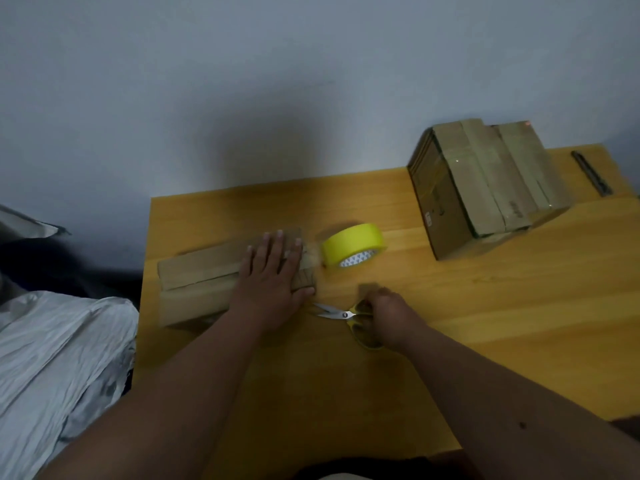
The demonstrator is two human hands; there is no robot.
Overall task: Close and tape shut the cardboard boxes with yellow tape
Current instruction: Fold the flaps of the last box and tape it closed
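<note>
1. The flat box (207,275) lay closed but untaped beside the tape roll (355,244).
2. The left hand (273,271) pressed flat on it.
3. The right hand (388,311) gripped scissors (341,314).
4. Beyond the roll, another box (485,185) looked sealed.

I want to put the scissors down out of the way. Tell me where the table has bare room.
Bare wood lies right of the right hand, in front of the taped box, and along the table edge nearest you. It is crowded around the flat box under the left hand, where the yellow tape roll and scissors sit close together.
</note>
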